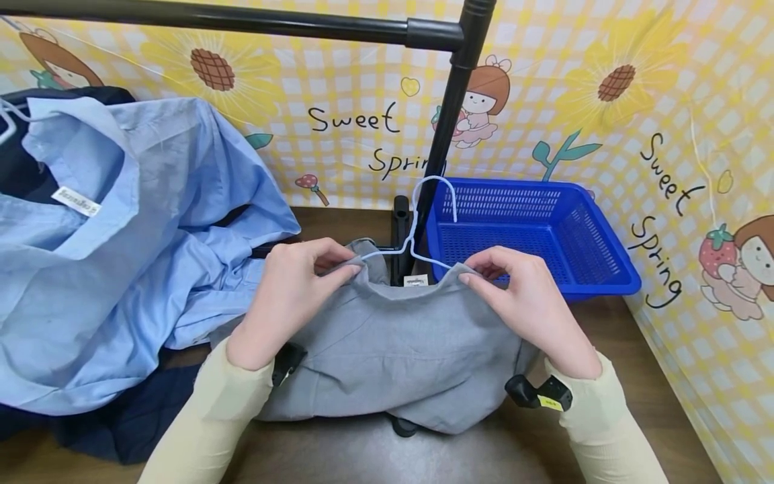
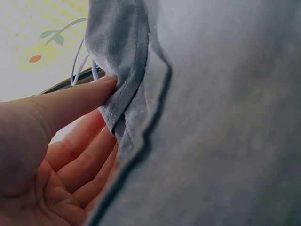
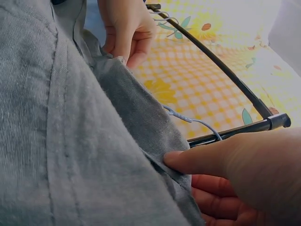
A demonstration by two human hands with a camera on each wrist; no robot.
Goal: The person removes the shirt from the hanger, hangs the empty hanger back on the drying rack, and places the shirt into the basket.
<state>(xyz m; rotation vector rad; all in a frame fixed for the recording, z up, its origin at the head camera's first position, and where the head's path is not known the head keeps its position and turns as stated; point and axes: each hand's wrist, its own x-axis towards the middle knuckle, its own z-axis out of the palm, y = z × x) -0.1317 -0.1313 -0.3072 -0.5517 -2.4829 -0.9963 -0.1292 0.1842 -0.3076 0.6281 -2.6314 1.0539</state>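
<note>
A grey shirt (image 1: pixel 399 349) with a white neck label hangs on a light blue wire hanger (image 1: pixel 413 245), whose hook rises above the collar. My left hand (image 1: pixel 296 289) pinches the left side of the collar between thumb and fingers. On the opposite side, my right hand (image 1: pixel 523 296) pinches the collar edge in the same way. In the right wrist view, the thumb (image 3: pixel 188 160) presses flat on the grey cloth, with the fingers behind it. The left wrist view shows the folded collar edge (image 2: pixel 124 92) under the left thumb. The hanger's arms are mostly hidden inside the shirt.
A black rack rail (image 1: pixel 242 20) crosses the top, joined to a slanting black post (image 1: pixel 450 114). Light blue shirts (image 1: pixel 199 168) hang at the left, with dark blue cloth (image 1: pixel 133 417) below. Behind the post stands a blue plastic basket (image 1: pixel 605 269), beside a yellow checked backdrop (image 1: pixel 345 171).
</note>
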